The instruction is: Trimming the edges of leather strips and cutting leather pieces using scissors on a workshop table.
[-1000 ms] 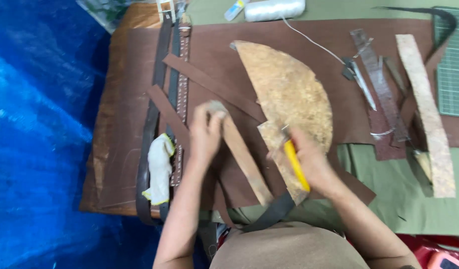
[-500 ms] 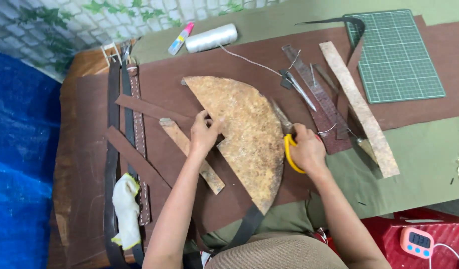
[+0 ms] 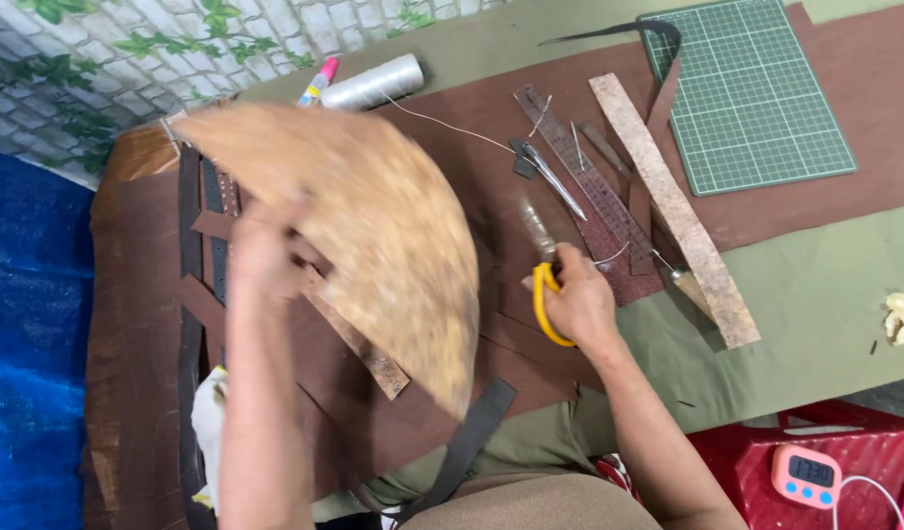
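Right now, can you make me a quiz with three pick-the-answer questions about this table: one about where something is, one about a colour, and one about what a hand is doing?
1. Where does the green cutting mat lie?
A. at the far right of the table
B. under the left hand
C. on the blue sheet

2. What colour are the scissors' handles?
A. red
B. yellow
C. black

3. What is the left hand doing with the big tan half-round piece?
A. not touching it
B. pressing it flat
C. holding it lifted off the table

Answers:
1 A: the mat sits at the far right, beyond the long speckled strip.
2 B: the loop in the right hand is yellow.
3 C: the piece is tilted up and blurred, gripped at its edge by the left hand.
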